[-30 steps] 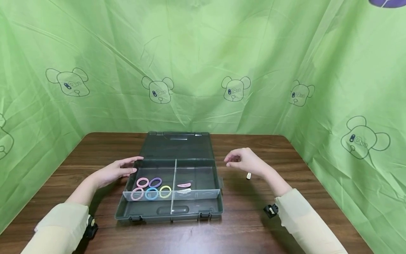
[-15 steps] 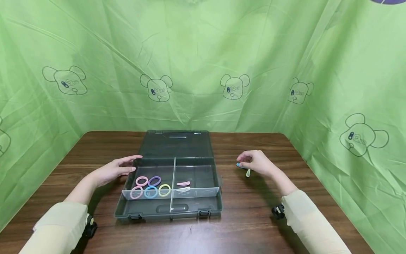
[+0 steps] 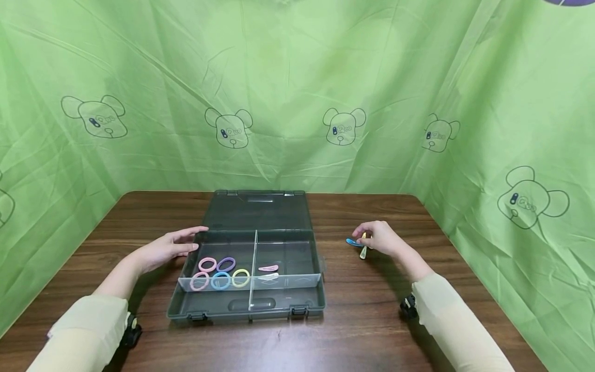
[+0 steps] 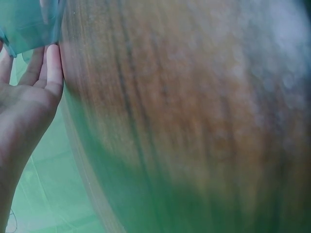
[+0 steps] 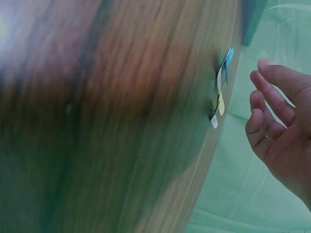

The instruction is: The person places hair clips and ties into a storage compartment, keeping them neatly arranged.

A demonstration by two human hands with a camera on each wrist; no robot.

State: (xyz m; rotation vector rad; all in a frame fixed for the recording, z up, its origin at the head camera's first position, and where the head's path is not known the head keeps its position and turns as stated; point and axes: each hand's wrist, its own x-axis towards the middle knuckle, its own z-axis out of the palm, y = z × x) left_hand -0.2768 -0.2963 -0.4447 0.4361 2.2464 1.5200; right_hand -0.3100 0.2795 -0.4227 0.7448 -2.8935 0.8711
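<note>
A dark translucent divided box (image 3: 285,253) stands with its lid (image 3: 257,212) folded back. My left hand (image 3: 162,250) rests against its left side, fingers fairly straight; the left wrist view shows those fingertips touching the box (image 4: 29,24). Several coloured hair ties (image 3: 220,280) lie in the left compartment. A pink hair clip (image 3: 268,268) and a white hair clip (image 3: 268,277) lie in the right one. Over more snap hair clips on the table hovers my right hand (image 3: 380,238), fingers loosely bent. Below it are a blue clip (image 5: 230,57), a yellow clip (image 5: 221,104) and a whitish clip (image 5: 214,121).
The brown wooden table (image 3: 297,341) carries the box left of its middle. Green cloth (image 3: 288,77) with bear outlines hangs around the back and sides. Two latches, one being the right latch (image 3: 299,311), sit on the box's front edge.
My right hand has moved right and slightly down, from beside the box to over the loose clips, and the blue clip has come into sight. My left hand stays on the box.
</note>
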